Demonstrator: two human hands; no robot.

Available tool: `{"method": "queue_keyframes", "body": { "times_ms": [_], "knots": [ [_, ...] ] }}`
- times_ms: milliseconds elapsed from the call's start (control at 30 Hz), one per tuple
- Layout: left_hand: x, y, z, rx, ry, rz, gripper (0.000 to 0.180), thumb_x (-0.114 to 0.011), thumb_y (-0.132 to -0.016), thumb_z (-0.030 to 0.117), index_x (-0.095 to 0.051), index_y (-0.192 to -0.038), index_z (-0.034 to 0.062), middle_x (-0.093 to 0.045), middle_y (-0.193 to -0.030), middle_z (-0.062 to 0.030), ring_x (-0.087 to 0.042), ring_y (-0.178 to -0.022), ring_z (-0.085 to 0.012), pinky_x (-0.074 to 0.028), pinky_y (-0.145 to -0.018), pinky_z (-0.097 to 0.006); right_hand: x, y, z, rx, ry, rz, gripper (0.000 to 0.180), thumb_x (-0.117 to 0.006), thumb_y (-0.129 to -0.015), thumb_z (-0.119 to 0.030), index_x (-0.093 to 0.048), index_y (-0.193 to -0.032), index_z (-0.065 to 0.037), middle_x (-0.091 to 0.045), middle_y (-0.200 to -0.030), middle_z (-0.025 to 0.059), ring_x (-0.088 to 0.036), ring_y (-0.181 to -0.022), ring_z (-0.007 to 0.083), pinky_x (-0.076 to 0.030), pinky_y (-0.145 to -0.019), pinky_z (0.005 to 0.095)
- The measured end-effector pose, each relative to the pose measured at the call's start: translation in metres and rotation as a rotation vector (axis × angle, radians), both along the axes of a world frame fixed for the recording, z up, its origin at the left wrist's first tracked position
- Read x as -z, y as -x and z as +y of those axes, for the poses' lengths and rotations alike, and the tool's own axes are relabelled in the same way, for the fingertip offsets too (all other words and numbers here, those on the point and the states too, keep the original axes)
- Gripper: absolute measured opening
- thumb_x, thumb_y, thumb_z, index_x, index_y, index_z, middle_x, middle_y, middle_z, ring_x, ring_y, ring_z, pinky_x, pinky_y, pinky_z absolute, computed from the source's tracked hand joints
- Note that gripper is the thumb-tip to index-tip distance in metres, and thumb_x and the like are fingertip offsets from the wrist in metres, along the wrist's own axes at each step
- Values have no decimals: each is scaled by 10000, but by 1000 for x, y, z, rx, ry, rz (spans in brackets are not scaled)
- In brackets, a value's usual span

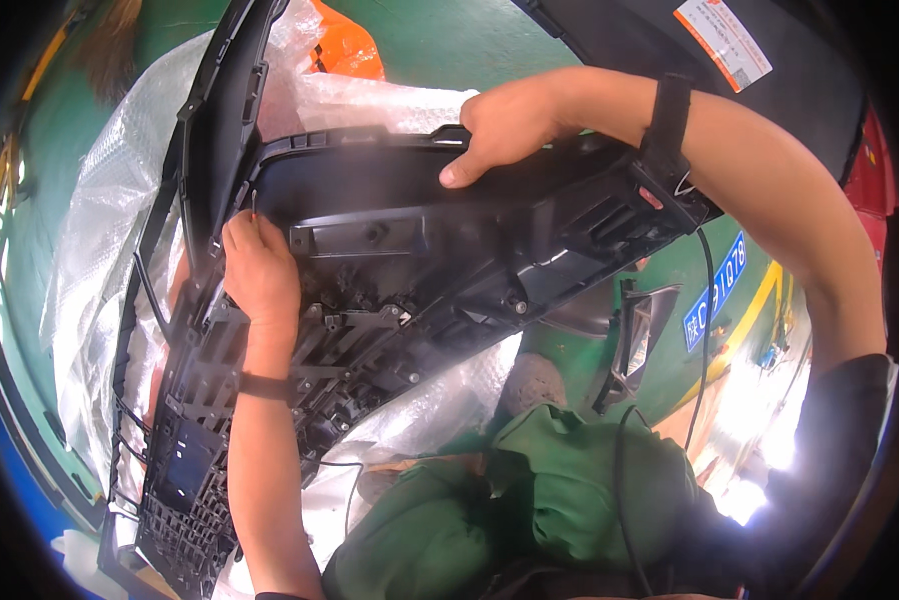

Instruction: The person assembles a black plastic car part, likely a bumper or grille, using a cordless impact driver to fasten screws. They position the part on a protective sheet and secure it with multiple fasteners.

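A large black plastic car bumper [369,190] with a grille section spans the middle, its ribbed inner side toward me. My right hand [509,122] grips its upper edge, thumb on the near face and fingers over the far side, partly hidden. At the bumper's left end my left hand [261,268] is closed round a slim tool, whose thin shaft [254,203] points up beside the seam with another long black trim piece [221,130]. The tool's handle is hidden in the fingers, so its exact kind is unclear.
Clear bubble wrap [109,210] lies under and left of the bumper. An orange object [349,48] is at the back. A black panel with a label [724,40] stands back right. A blue licence plate [714,295] and dark loose parts [649,330] are on the right, with a black cable [709,330] hanging.
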State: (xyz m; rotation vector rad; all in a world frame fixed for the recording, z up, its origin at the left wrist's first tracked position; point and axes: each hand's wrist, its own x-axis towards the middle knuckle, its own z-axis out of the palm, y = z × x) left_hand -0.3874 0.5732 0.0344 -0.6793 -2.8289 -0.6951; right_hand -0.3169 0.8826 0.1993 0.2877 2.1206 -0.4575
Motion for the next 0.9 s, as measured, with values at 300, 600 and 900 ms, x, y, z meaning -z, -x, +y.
{"method": "queue_keyframes", "body": {
  "times_ms": [300,600,900],
  "knots": [
    [-59,-33,16,186,-329,-309,94,-527,-1029,29,-616,-1024,-4,-670,-917,-171,-657,-783,-330,-526,-742,-403,-6,-1,-1,155,91,-96,704,-729,-942,-504,-664,-1171,159,-706,-1167,268,-685,-1043,352,-526,-891,471],
    [-82,-65,42,248,-216,-693,503,-962,-724,144,-548,-985,29,-422,-751,35,-367,-665,-75,-361,-578,-242,1,1,4,322,353,-159,571,-736,-926,-388,-684,-1148,135,-706,-1047,192,-638,-953,278,-506,-845,441],
    [-76,-73,54,200,-156,-588,621,-1026,-624,157,-485,-907,43,-400,-742,22,-349,-661,-101,-356,-566,-257,-5,10,-3,27,274,-79,387,-685,-837,-284,-717,-926,91,-698,-989,232,-631,-854,336,-499,-780,470]
  ]
}}
